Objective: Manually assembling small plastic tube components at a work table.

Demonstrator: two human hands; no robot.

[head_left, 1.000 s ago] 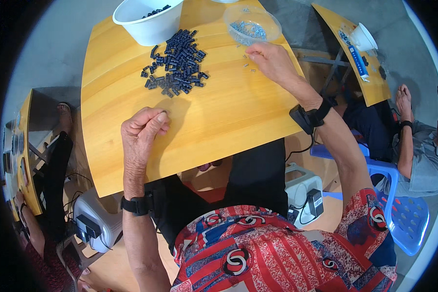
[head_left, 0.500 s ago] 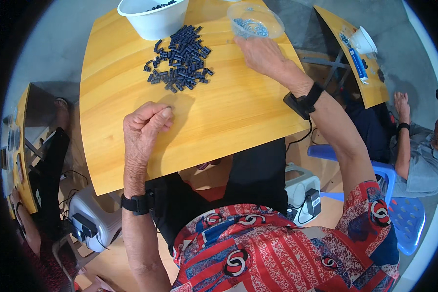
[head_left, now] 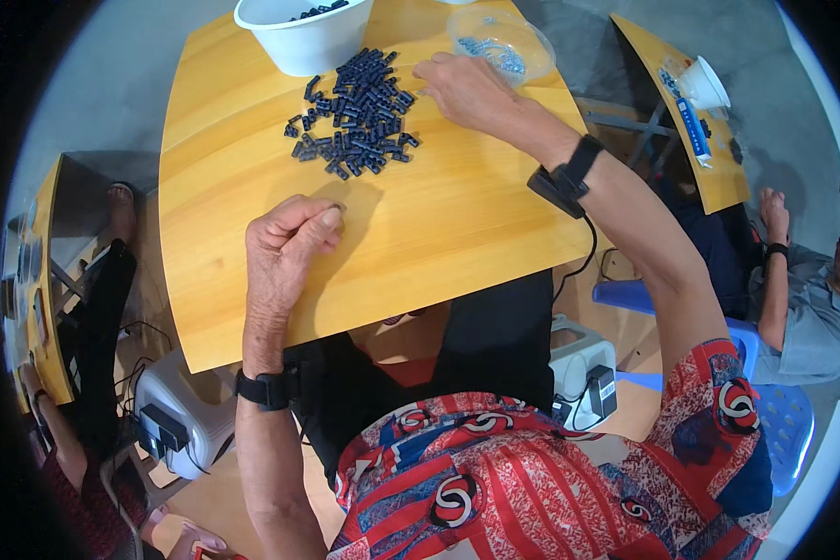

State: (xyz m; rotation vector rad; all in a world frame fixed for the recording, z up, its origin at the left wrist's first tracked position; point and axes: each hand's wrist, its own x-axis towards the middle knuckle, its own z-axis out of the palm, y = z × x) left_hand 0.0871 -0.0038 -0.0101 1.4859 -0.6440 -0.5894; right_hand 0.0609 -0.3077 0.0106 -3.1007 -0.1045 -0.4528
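Observation:
My left hand (head_left: 294, 241) is closed in a pinch above the near left part of the wooden table (head_left: 457, 210); whatever lies between its fingers is too small to make out. A heap of small black plastic parts (head_left: 359, 117) is spread beyond it. To the right of that heap, my right hand (head_left: 467, 89) hovers palm down with its fingers bent together, and its fingertips hide anything they hold. Just behind the right hand sits a clear shallow tub (head_left: 539, 61) with small silvery metal pieces (head_left: 495, 54) inside.
A white bowl (head_left: 303, 42) holding more black parts stands at the far left of the table. Another table (head_left: 709, 177) to the right bears a white cup (head_left: 705, 86) and a blue box (head_left: 693, 131). People sit on both sides; stools (head_left: 187, 411) and cables are near my legs.
My right hand has moved left from the rim of the clear tub toward the black parts. The left hand keeps its pinch, and the whole view has shifted slightly.

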